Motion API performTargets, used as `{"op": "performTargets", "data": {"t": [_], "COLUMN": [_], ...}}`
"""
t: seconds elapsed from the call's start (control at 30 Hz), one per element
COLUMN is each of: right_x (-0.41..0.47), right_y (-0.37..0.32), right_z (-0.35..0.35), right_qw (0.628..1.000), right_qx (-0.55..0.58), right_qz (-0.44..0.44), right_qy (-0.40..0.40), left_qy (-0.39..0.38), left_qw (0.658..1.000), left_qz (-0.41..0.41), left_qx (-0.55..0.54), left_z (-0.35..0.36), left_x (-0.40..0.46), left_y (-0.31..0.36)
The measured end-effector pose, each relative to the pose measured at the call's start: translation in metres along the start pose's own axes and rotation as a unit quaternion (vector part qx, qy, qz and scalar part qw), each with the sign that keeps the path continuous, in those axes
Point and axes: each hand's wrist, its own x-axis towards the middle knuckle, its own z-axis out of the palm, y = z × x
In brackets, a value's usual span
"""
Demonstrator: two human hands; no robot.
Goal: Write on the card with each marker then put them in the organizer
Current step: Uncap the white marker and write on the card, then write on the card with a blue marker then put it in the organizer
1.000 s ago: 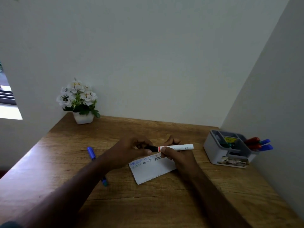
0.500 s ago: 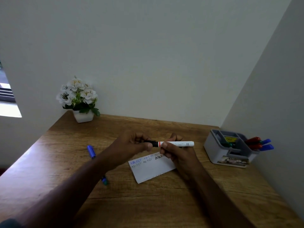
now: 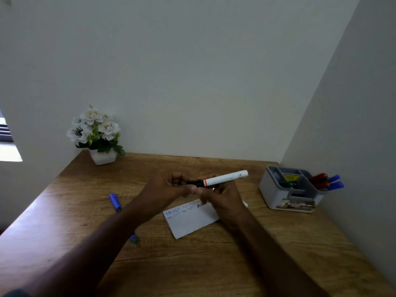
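A black-capped white marker (image 3: 222, 179) is being pinched above the desk between two hands. The right hand (image 3: 222, 196) is curled round the barrel near its orange band, while the fingers (image 3: 177, 179) of the left hand (image 3: 169, 189) are being closed round the black cap end; whether the cap is being pressed on or pulled off cannot be told. Beneath the hands, near the middle of the desk (image 3: 214, 264), a white card (image 3: 190, 221) is lying flat, already bearing several short lines of lettering. Toward the desk's left edge a blue marker (image 3: 115, 203) is lying unstored. At the right rear corner, red and blue markers (image 3: 325, 182) are being held in a grey organizer (image 3: 278, 196). By this judgement, most writing is done; two markers are left to store.
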Motion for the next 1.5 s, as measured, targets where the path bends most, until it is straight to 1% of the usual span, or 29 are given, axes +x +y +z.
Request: {"op": "performTargets", "data": {"t": [0.1,0.13,0.2,0.27,0.3,0.37,0.43,0.5,0.57,0.63,0.67,0.77,0.87,1.0,1.07,1.17,1.2,1.27,1.37,1.43,1.5], "right_x": [0.002,0.004,0.010,0.014,0.016,0.017,0.017,0.017,0.015,0.010,0.006,-0.008,-0.013,-0.002,0.006,0.013,0.013,0.010,0.007,0.007,0.009], "right_y": [0.001,0.001,-0.001,-0.009,-0.014,-0.026,-0.039,-0.057,-0.078,-0.100,-0.109,-0.122,-0.120,-0.104,-0.096,-0.088,-0.088,-0.091,-0.100,-0.101,-0.097], "right_z": [0.002,-0.001,-0.009,-0.021,-0.027,-0.045,-0.068,-0.097,-0.130,-0.164,-0.178,-0.204,-0.211,-0.202,-0.198,-0.196,-0.197,-0.198,-0.188,-0.166,-0.136], "right_qw": [0.999,0.999,0.997,0.991,0.989,0.973,0.925,0.880,0.841,0.812,0.809,0.831,0.832,0.824,0.821,0.803,0.806,0.822,0.831,0.840,0.849], "right_qx": [-0.016,-0.004,0.038,0.022,-0.016,-0.157,-0.324,-0.419,-0.493,-0.553,-0.561,-0.533,-0.539,-0.560,-0.565,-0.587,-0.582,-0.558,-0.537,-0.524,-0.513], "right_qz": [-0.009,-0.006,-0.004,-0.013,-0.021,-0.062,-0.102,-0.118,-0.103,-0.057,-0.030,0.024,0.040,0.052,0.065,0.095,0.101,0.092,0.035,-0.007,-0.041], "right_qy": [0.030,0.042,0.074,0.128,0.146,0.159,0.167,0.189,0.197,0.180,0.172,0.157,0.126,0.070,0.054,0.030,0.033,0.069,0.142,0.142,0.117], "left_qy": [0.021,0.026,0.036,0.046,0.041,0.014,-0.018,-0.045,-0.066,-0.083,-0.091,-0.112,-0.126,-0.143,-0.147,-0.140,-0.137,-0.130,-0.118,-0.107,-0.095], "left_qw": [1.000,0.999,0.999,0.996,0.994,0.987,0.978,0.968,0.963,0.961,0.959,0.956,0.952,0.946,0.944,0.944,0.945,0.946,0.949,0.950,0.949], "left_qz": [-0.012,-0.017,-0.028,-0.029,-0.019,0.011,0.036,0.057,0.076,0.090,0.095,0.109,0.116,0.115,0.111,0.107,0.106,0.104,0.102,0.099,0.094], "left_qx": [-0.013,-0.010,0.023,0.076,0.102,0.158,0.207,0.239,0.249,0.250,0.252,0.249,0.253,0.268,0.274,0.279,0.279,0.279,0.275,0.275,0.287], "left_z": [0.003,0.005,0.009,0.014,0.016,0.021,0.028,0.039,0.057,0.077,0.087,0.111,0.127,0.139,0.139,0.132,0.128,0.120,0.107,0.095,0.078], "left_x": [0.002,0.003,0.007,0.012,0.015,0.024,0.038,0.054,0.069,0.082,0.087,0.099,0.106,0.106,0.104,0.101,0.100,0.097,0.088,0.081,0.071], "left_y": [-0.001,-0.001,-0.002,-0.001,0.000,0.005,0.012,0.020,0.026,0.031,0.033,0.040,0.043,0.046,0.048,0.049,0.049,0.050,0.051,0.049,0.045]}}
